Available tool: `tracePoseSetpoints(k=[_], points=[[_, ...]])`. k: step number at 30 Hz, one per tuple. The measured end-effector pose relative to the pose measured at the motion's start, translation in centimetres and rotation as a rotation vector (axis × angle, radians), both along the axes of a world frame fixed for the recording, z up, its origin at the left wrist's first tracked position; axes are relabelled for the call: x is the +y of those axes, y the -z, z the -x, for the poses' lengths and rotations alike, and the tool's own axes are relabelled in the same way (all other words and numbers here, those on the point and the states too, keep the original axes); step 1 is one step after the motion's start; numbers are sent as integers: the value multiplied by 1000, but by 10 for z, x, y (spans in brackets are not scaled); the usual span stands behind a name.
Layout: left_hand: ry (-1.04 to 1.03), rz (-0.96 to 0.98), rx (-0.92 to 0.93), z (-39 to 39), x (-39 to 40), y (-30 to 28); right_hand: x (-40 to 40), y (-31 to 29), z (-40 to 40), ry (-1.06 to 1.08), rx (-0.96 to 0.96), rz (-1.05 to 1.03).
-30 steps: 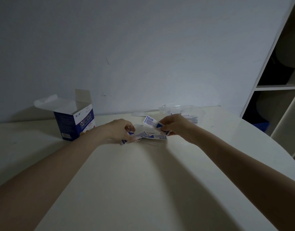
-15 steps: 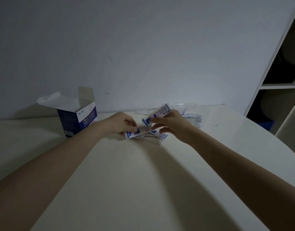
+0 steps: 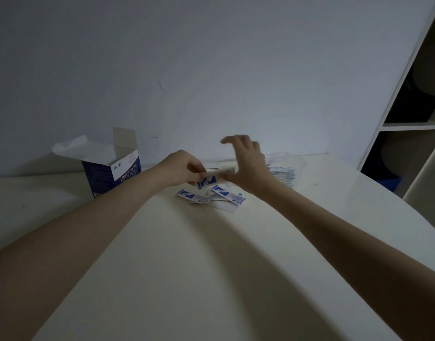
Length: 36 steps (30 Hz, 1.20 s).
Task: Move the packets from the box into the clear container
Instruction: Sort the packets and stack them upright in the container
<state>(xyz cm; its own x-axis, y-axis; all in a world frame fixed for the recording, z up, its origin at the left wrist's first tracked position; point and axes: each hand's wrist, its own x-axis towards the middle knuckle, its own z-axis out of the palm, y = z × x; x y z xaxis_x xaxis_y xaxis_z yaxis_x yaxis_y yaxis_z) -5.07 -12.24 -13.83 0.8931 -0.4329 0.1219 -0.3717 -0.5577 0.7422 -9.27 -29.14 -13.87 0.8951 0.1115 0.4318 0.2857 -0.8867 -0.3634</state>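
A blue and white box [image 3: 113, 172] stands near the back edge of the desk [image 3: 174, 279], on the left side. Its top flaps are open and point up.

Just to the right of the box, the left hand [image 3: 180, 172] reaches over the desk. Its fingers [image 3: 195, 168] are curled and pinch 1 small blue and white packet [image 3: 207, 181]. That packet is lifted a little above the desk.

Below the held packet, more packets [image 3: 211, 196] lie loose in a small pile on the desk, near the back edge and about in the middle. Some of them overlap.

The right hand [image 3: 248, 166] is raised beside the left hand, just above the pile. Its fingers [image 3: 232, 140] are spread and a little bent, and they hold nothing. The thumb is close to the held packet, but I cannot tell if it touches it.

Behind the right hand, near the back right of the desk, sits the clear container [image 3: 290, 168]. A stack of packets shows inside it.

Past the right edge of the desk stands a white shelf [image 3: 413, 126] with dark openings.
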Motion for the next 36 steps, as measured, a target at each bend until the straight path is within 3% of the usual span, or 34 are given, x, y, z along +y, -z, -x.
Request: tracePoseSetpoints(k=[1,3,5,7,10,15,20,25,32,36], points=[[19,-38,-14,0,-1,0,2,-3,0,-33,24,170],[27,-76,-46,2,-4,-1,7,-2,-1,-82,118,304],[15,-227,-118,-1,-7,1,10,2,-2,-26,164,196],[10,-496,-139,-4,-4,9,8,5,-1,78,243,100],[5,-705,-81,-7,8,28,9,24,-3,135,407,150],[-28,-598,-79,-9,17,36,12,35,-5,132,404,96],[-28,-322,116,-14,29,28,-4,18,-5,124,384,-18],[-79,-257,159,-14,30,15,-18,9,-4,96,458,-80],[-126,-395,11,-10,17,7,-22,0,0,102,420,-224],[-56,-197,56,-7,2,7,-14,-11,7,-58,358,-121]])
